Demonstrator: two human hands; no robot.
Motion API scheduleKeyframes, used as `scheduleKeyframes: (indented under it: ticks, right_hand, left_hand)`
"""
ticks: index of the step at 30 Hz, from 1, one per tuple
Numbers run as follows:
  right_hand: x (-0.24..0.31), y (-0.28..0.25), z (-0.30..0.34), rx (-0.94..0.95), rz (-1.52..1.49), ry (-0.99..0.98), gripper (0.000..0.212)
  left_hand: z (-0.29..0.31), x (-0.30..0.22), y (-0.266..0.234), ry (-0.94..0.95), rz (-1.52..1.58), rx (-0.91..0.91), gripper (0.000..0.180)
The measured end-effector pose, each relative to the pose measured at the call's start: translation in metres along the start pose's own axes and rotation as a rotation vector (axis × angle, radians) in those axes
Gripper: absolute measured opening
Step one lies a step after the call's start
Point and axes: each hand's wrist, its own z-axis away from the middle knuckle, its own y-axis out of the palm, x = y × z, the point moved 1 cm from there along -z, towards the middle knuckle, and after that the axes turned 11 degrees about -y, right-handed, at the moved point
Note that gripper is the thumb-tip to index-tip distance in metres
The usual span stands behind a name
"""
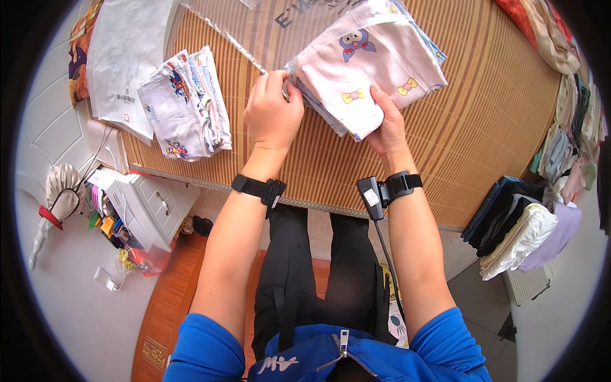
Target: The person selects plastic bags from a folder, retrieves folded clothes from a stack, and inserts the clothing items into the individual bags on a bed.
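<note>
A stack of folded children's clothes [388, 60], pale pink on top with a cartoon animal and yellow bows, is partly inside a clear plastic bag [267, 28]. My right hand [389, 127] grips the stack's near edge, thumb on top and fingers underneath. At the stack's left corner, my left hand [275, 109] is closed, pinching the rim of the bag's mouth. Its fingertips are partly hidden. To the left lies another folded pile of white printed clothes [181, 108], apart from both hands.
A slatted bamboo mat [471, 134] covers the surface under the clothes. A white plastic bag [124, 70] lies at far left. More folded clothes [515, 223] are piled at the right edge. Below left stands a white drawer cabinet [156, 204].
</note>
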Motion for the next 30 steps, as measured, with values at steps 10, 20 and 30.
scheduleKeyframes:
  ticks: [10,20,30]
  right_hand:
    - [-0.004,-0.002,-0.006,0.017,-0.060,-0.012,0.045]
    - [0.016,0.011,0.001,0.082,0.078,-0.085,0.046]
    - [0.024,-0.011,0.007,0.043,-0.045,0.003,0.056]
  left_hand:
    - [-0.012,-0.010,-0.006,0.099,0.206,0.023,0.012]
    - [0.023,-0.037,-0.047,0.296,0.154,0.085,0.018]
    - [-0.030,-0.095,-0.035,0.511,0.212,0.158,0.021]
